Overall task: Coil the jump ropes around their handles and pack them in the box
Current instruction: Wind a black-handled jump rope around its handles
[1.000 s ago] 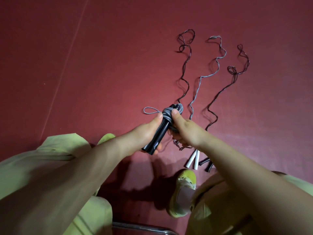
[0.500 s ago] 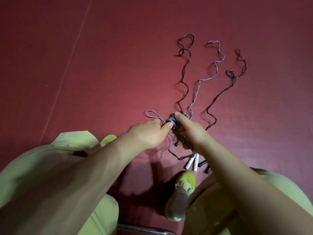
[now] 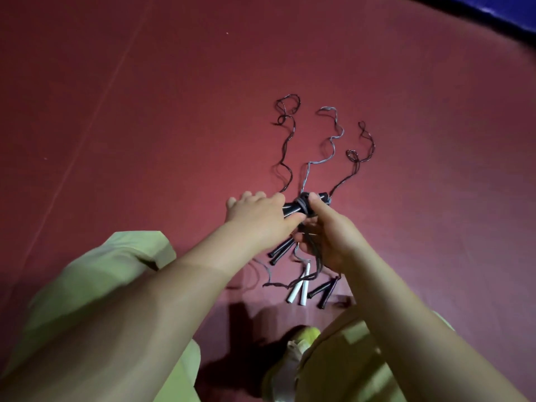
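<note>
Head view, nearest first: a yellow-green shoe [image 3: 304,338] is seen on the red floor [image 3: 145,126], and just beyond the shoe lie a pair of white handles [image 3: 298,288] with a pair of black handles [image 3: 323,291] to their right and another black pair [image 3: 280,250] to their left, partly hidden under the hands. Their three uncoiled ropes [image 3: 324,146] trail away over the floor beyond the hands. Above those handles a coiled bundle [image 3: 304,206] of black handles wrapped in grey rope is held between both hands. The left hand [image 3: 258,216] is laid over the bundle's left end, thumb pressed beneath and fingers fairly straight on top. The right hand [image 3: 327,233] is curled round the right end, thumb pressed on the wraps.

The wrap appears all but finished. Tension should be kept by the right thumb while the loose tail is tucked under a turn; otherwise the coil may spring loose. No box is seen, so it has yet to be found.
</note>
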Motion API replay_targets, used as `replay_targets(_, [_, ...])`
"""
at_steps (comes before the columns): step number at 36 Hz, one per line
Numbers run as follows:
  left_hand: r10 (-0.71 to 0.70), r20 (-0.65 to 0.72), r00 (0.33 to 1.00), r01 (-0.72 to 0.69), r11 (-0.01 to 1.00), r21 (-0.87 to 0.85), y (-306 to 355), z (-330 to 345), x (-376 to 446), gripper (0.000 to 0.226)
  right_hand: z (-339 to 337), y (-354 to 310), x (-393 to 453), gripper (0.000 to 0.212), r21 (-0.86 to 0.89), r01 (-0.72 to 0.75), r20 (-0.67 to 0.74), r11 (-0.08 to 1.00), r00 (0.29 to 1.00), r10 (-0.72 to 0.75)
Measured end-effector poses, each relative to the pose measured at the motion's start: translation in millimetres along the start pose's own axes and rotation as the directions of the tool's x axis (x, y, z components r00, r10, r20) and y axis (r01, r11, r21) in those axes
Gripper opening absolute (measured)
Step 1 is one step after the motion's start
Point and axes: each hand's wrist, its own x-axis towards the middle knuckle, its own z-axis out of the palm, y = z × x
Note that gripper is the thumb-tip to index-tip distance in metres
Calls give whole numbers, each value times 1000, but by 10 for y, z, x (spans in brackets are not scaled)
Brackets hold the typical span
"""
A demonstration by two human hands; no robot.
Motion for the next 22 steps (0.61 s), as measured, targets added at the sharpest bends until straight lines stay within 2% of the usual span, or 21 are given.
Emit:
replay_targets(4, [8, 61, 998, -2, 995, -99, -17, -43, -12, 47, -40, -43, -50, 39, 7, 16, 14, 1000, 1000, -16])
replay_targets(8, [74, 213, 974, 0, 944, -329, -61, -69, 9, 42, -83, -64, -88, 23, 79, 132, 16, 988, 991, -134])
replay_targets(10, [139, 277, 951, 3, 890, -456, -83, -92, 30, 38, -133, -71, -81, 20, 69, 200, 24, 977, 979, -202])
replay_targets(14, [250, 360, 899, 88, 702, -707, -80, -100, 56, 21, -245, -93, -34, 19, 79, 282, 90, 956, 953, -289])
replay_targets(16, [304, 424, 853, 185, 585, -790, -62, -85, 74, 21, -296, -100, 12, 19, 140, 284, 116, 949, 947, -300])
replay_targets(18, [405, 491, 771, 297, 453, -841, -39, -54, 115, 39, -344, -108, 63, 15, 195, 271, 152, 943, 941, -302])
replay_targets(22, [602, 528, 599, 483, 255, -838, 112, 48, 169, 60, -470, -110, 119, 32, 251, 249, 313, 935, 894, -322])
